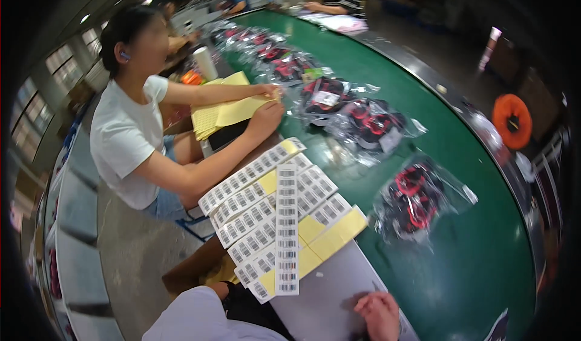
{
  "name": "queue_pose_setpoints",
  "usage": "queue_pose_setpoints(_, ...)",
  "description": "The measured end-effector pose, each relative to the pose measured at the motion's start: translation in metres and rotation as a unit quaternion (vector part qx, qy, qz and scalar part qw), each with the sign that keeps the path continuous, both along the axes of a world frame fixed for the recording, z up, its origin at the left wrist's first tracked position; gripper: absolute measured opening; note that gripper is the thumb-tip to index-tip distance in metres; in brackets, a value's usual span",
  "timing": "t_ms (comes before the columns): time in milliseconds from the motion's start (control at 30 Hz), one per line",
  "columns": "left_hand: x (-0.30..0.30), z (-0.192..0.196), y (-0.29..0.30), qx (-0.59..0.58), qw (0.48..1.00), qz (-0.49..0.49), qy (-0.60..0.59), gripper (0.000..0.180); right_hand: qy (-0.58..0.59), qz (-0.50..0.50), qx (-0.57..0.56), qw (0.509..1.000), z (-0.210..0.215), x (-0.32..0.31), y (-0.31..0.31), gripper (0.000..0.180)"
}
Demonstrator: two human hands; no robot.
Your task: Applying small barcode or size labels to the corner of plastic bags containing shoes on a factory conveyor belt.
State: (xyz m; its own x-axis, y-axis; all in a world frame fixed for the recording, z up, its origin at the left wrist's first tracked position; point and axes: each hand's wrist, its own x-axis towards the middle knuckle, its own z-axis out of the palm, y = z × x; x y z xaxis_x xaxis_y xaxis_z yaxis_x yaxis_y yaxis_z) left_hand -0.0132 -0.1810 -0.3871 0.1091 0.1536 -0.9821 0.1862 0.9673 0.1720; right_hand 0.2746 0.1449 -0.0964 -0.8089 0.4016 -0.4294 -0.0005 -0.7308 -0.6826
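My right hand (pixel 380 314) hovers at the near edge of the grey tabletop (pixel 336 280), fingers curled in, slightly blurred; whatever they hold, if anything, is hidden. At lower left a pale sleeve (pixel 193 317) comes in, but my left hand is out of sight. Ahead lie overlapping strips of white barcode labels (pixel 248 220) with yellow backing (pixel 330 244) showing in places. One separate label strip (pixel 287 232) lies lengthwise across them. On the green belt to the right, a clear plastic bag (pixel 414 201) contains black and red items.
Several more bagged items (pixel 369 123) line the green belt (pixel 460 238). On the left a seated co-worker (pixel 130 129) handles yellow sheets (pixel 233 108). A cardboard box (pixel 193 268) stands below the labels. Other people sit farther back; an orange ring-shaped object (pixel 512 108) is at right.
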Motion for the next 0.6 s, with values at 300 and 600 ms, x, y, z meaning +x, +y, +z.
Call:
queue_pose_setpoints(300, 0.014, 0.109, -0.009, 0.338, 0.860, -0.240, 0.299, 0.026, 0.025, -0.107, 0.044, 0.993, 0.004, -0.001, 0.018, 0.012)
queue_pose_setpoints(600, 0.058, 0.369, 0.025, 0.562, 0.792, 0.012, 0.238, 0.017, 0.032, -0.092, 0.102, 0.990, 0.002, -0.021, -0.001, 0.013)
